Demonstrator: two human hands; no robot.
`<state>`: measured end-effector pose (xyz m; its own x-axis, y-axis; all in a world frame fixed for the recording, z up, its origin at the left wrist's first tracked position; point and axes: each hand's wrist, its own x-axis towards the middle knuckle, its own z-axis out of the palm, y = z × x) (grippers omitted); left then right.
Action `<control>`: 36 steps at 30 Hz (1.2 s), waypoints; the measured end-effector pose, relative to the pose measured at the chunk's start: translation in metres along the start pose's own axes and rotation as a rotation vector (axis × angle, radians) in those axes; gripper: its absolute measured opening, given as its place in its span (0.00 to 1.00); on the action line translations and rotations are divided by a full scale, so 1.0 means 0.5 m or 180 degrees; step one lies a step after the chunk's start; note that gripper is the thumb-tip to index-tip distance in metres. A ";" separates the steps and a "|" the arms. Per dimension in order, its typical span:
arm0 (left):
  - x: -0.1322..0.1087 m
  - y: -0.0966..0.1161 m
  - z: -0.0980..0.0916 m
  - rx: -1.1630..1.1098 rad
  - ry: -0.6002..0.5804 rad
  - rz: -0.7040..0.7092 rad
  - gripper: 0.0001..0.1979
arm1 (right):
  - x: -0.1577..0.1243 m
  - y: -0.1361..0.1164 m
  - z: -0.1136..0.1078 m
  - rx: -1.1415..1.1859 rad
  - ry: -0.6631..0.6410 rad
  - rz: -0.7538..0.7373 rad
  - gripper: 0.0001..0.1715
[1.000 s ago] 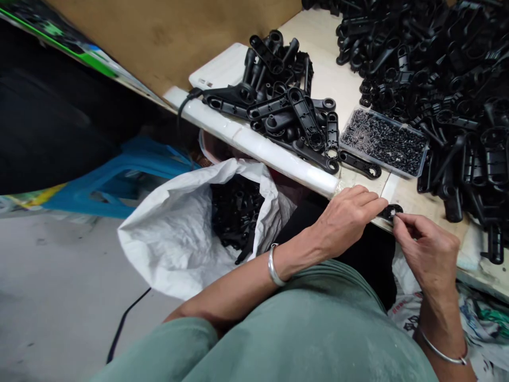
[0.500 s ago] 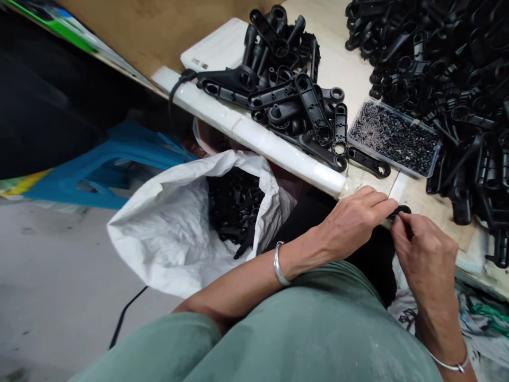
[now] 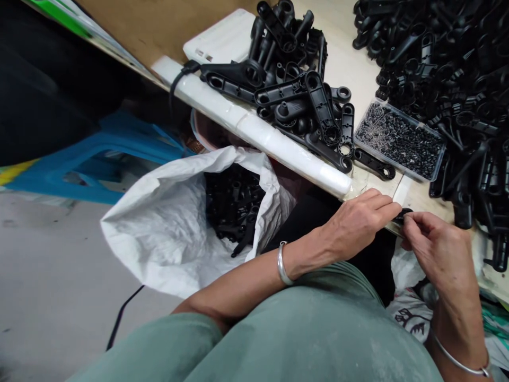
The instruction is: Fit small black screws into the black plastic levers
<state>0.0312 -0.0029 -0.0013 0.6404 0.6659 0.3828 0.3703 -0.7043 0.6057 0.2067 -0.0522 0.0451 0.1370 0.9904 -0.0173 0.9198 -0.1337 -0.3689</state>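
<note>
My left hand (image 3: 358, 225), a silver bangle on its wrist, is closed on a black plastic part (image 3: 402, 215) at the table's front edge. Most of that part is covered by the fingers. My right hand (image 3: 443, 246) pinches thumb and forefinger together at the part's right end; whatever is between those fingertips is hidden. Just beyond both hands, a single black plastic arm (image 3: 374, 163) with a ring end lies on the table. Behind it stands a clear plastic box (image 3: 439, 159) full of tiny dark pieces.
A heap of black plastic arms (image 3: 294, 101) lies left of the box, and a larger heap (image 3: 449, 69) fills the right. A white padded strip (image 3: 254, 130) edges the table. Below it, a white sack (image 3: 159, 223) holds black parts, near a blue stool (image 3: 103, 159).
My right hand has shifted slightly right, its fingers lifting toward the part's end. My left hand keeps its hold. The view has moved a little.
</note>
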 end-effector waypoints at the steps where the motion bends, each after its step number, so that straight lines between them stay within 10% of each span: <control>1: 0.000 0.000 -0.002 -0.0010 -0.0010 0.0008 0.13 | -0.001 -0.002 -0.001 -0.0058 -0.0015 -0.0057 0.15; 13: -0.004 -0.002 0.001 -0.0098 0.0159 0.0136 0.15 | 0.005 -0.023 -0.002 -0.1458 0.0079 -0.0883 0.19; 20: -0.009 -0.010 0.026 -0.0049 0.0643 0.0188 0.12 | -0.002 -0.076 -0.002 -0.2342 -0.0375 -0.0667 0.13; 29: -0.010 -0.014 0.025 -0.0284 0.0749 0.0186 0.11 | 0.035 -0.028 -0.033 -0.0936 -0.0894 -0.0431 0.15; 36: -0.010 -0.014 0.033 -0.0455 0.0987 0.0172 0.13 | 0.003 -0.135 0.008 -0.2720 -0.0716 -0.0112 0.15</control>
<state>0.0366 -0.0053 -0.0192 0.4133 0.6871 0.5976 0.2293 -0.7136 0.6619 0.1431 -0.0413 0.0661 0.1106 0.9658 -0.2347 0.8948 0.0060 0.4464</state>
